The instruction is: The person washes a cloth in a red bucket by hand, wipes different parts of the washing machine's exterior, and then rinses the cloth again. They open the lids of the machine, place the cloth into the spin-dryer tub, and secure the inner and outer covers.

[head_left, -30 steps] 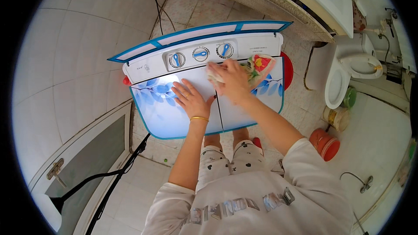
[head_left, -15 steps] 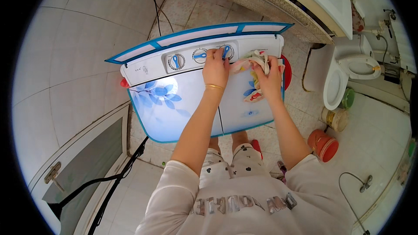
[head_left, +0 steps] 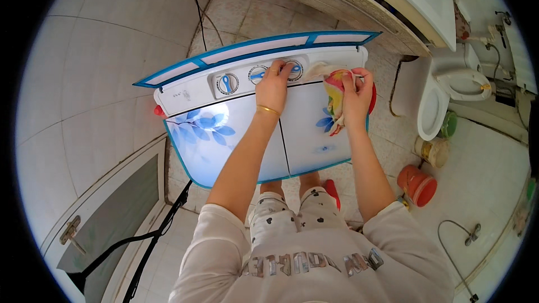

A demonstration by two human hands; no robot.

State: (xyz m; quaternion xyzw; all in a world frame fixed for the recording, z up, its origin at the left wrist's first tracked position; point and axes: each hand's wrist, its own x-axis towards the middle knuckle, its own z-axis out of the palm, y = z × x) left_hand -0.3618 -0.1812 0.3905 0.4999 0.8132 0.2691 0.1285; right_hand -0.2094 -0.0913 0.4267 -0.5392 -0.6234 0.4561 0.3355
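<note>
A twin-tub washing machine (head_left: 247, 140) with a white top, blue edging and blue leaf prints stands in front of me. Its raised panel carries three round dials with blue knobs. At the right-hand control knob (head_left: 295, 69), my left hand (head_left: 273, 87) has its fingers curled in, with the fingertips partly hidden. The middle knob (head_left: 257, 75) is just beside those fingers. My right hand (head_left: 357, 98) pinches a crumpled red, yellow and white cloth (head_left: 336, 94) over the right end of the panel. Part of the cloth hangs onto the right lid.
A blue-framed flap (head_left: 252, 50) stands up behind the panel. To the right are a toilet (head_left: 432, 112), a red bucket (head_left: 416, 186) and a beige bucket (head_left: 432, 150). A cabinet (head_left: 348, 8) with a white basin is beyond. Black cables (head_left: 160, 230) run at lower left.
My right hand has shifted slightly right and up, drawing the cloth into a more bunched, hanging shape. My left hand has moved slightly left and stays at the dials.
</note>
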